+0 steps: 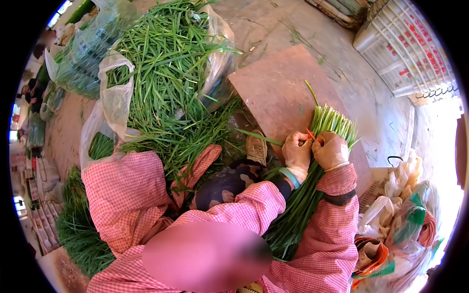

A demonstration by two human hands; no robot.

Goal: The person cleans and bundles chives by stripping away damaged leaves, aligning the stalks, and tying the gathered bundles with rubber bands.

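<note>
A thick bunch of garlic chives [305, 198] lies along my right forearm. Its pale cut ends [336, 122] point away from me over a brown board [278, 83]. A thin red tie [311, 134] crosses the bunch just below those ends. My left hand [297, 155], in a thin pale glove, pinches one side of the tie. On the other side, my right hand [332, 150], also gloved, is closed on the tie and rests on the bunch. The fingertips partly hide the tie, so I cannot tell whether it is knotted.
A large open plastic bag [117, 80] overflows with loose chives [161, 63] at the left. Another filled bag [85, 66] stands behind it. A white plastic crate [405, 49] is at the far right. Crumpled plastic bags [405, 210] lie at the right.
</note>
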